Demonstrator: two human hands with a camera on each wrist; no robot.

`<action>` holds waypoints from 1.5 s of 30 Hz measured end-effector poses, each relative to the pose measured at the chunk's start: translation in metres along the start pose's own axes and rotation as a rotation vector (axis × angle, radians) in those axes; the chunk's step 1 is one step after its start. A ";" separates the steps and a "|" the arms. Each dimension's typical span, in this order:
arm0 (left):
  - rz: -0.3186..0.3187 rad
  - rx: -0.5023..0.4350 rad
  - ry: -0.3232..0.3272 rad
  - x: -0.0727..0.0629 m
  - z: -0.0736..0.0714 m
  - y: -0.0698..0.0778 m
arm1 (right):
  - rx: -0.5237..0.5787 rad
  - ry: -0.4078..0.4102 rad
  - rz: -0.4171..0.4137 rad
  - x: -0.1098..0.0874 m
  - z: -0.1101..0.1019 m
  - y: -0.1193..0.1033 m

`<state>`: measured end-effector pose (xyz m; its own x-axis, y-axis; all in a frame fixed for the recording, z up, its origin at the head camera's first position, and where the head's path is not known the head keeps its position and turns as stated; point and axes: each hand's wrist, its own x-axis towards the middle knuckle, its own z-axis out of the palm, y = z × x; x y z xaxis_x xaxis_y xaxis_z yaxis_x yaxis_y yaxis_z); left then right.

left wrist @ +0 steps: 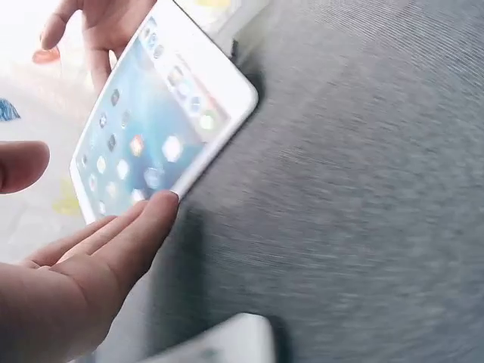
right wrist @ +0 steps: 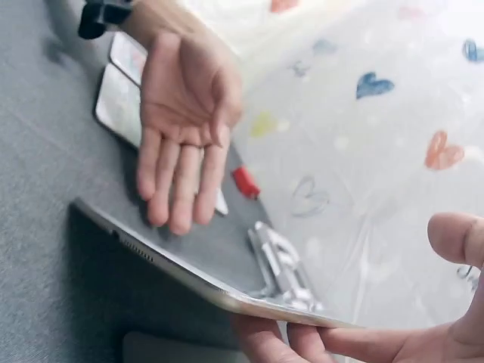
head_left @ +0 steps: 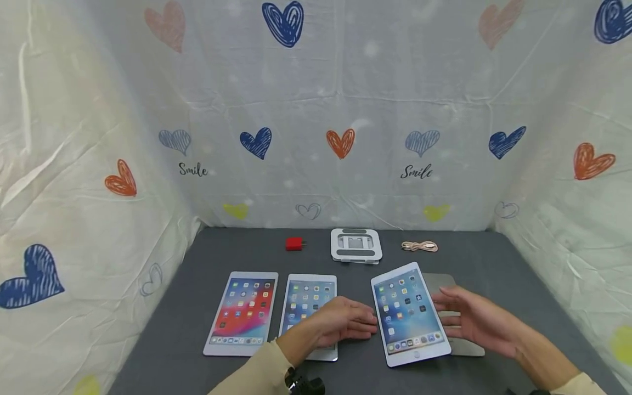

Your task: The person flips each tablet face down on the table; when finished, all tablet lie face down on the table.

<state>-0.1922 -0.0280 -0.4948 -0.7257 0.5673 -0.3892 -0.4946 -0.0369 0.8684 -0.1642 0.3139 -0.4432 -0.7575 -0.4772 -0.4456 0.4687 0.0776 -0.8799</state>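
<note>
A white tablet point(head_left: 407, 315) with a lit blue home screen is tilted between the two hands, its right side raised off the table. My left hand point(head_left: 345, 321) has its fingers straight, fingertips at the tablet's left edge. On the other side, my right hand point(head_left: 481, 321) has its fingers under the raised edge; its thumb point(right wrist: 454, 238) stands away from the tablet. A silver tablet point(head_left: 466, 346) lies face down, partly hidden behind the tilted one. Under my left forearm, a second white tablet point(head_left: 311, 291) lies screen up, partly covered.
Another white tablet point(head_left: 242, 310) with a red and blue screen lies at the left. Along the back are a red charger plug point(head_left: 294, 244), a folded white stand point(head_left: 356, 253) and a coiled beige cable point(head_left: 419, 246). A printed curtain point(head_left: 296, 88) surrounds the grey table point(head_left: 182, 329).
</note>
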 end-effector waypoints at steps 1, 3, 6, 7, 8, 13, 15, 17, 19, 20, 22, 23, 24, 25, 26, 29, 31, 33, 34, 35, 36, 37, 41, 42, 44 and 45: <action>0.004 0.001 -0.008 -0.001 0.000 0.005 | -0.007 0.000 -0.007 -0.001 0.001 -0.002; 0.018 -0.003 -0.026 -0.003 0.001 0.017 | -0.019 0.005 -0.017 -0.002 0.005 -0.008; 0.056 -0.022 -0.056 -0.008 0.004 0.036 | -0.033 0.027 -0.018 -0.003 0.011 -0.015; 0.065 -0.025 -0.065 -0.010 0.006 0.042 | -0.041 0.032 -0.017 -0.003 0.013 -0.017; 0.076 -0.028 -0.073 -0.012 0.007 0.048 | -0.046 0.031 -0.015 -0.003 0.016 -0.019; 0.104 -0.024 -0.100 -0.017 0.012 0.069 | -0.092 0.010 -0.010 -0.003 0.029 -0.030; 0.108 -0.024 -0.113 -0.018 0.014 0.074 | -0.112 0.007 -0.005 -0.003 0.034 -0.034; 0.107 -0.034 -0.133 -0.019 0.016 0.078 | -0.132 0.014 0.005 -0.002 0.039 -0.038; 0.108 -0.038 -0.153 -0.020 0.018 0.081 | -0.150 0.024 0.013 -0.002 0.043 -0.041; 0.108 -0.043 -0.161 -0.021 0.019 0.083 | -0.154 0.027 0.015 -0.002 0.045 -0.042; 0.108 -0.051 -0.174 -0.021 0.021 0.085 | -0.165 0.030 0.016 -0.001 0.049 -0.045; 0.109 -0.054 -0.178 -0.022 0.022 0.086 | -0.167 0.030 0.015 0.000 0.051 -0.046; 0.107 -0.057 -0.180 -0.022 0.022 0.087 | -0.168 0.032 0.014 0.000 0.053 -0.047; 0.107 -0.060 -0.179 -0.023 0.022 0.088 | -0.167 0.029 0.010 0.001 0.055 -0.048; 0.102 -0.066 -0.176 -0.023 0.022 0.088 | -0.168 0.029 0.010 0.002 0.058 -0.049; 0.100 -0.067 -0.161 -0.024 0.023 0.089 | -0.169 0.021 0.006 0.004 0.066 -0.051; 0.102 -0.066 -0.147 -0.024 0.023 0.088 | -0.167 0.014 0.002 0.005 0.071 -0.053; 0.101 -0.065 -0.135 -0.024 0.022 0.088 | -0.172 0.011 -0.005 0.007 0.076 -0.054; 0.099 -0.063 -0.128 -0.024 0.022 0.087 | -0.175 0.012 -0.008 0.008 0.078 -0.054; 0.097 -0.063 -0.121 -0.025 0.022 0.087 | -0.178 0.009 -0.014 0.009 0.080 -0.054; 0.095 -0.063 -0.114 -0.026 0.021 0.086 | -0.179 0.012 -0.018 0.011 0.083 -0.054; 0.094 -0.063 -0.107 -0.026 0.020 0.086 | -0.180 0.011 -0.025 0.013 0.085 -0.054; 0.096 -0.072 -0.081 -0.031 0.016 0.084 | -0.166 0.006 -0.054 0.020 0.095 -0.054; 0.099 -0.074 -0.075 -0.033 0.014 0.084 | -0.159 0.005 -0.058 0.022 0.097 -0.053; 0.100 -0.081 -0.062 -0.036 0.010 0.083 | -0.147 -0.003 -0.065 0.025 0.100 -0.053; 0.099 -0.083 -0.056 -0.038 0.007 0.083 | -0.140 -0.009 -0.065 0.027 0.102 -0.052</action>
<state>-0.2018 -0.0467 -0.4059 -0.7465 0.6023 -0.2828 -0.4611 -0.1619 0.8725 -0.1626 0.2080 -0.3920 -0.7795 -0.4932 -0.3861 0.3504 0.1675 -0.9215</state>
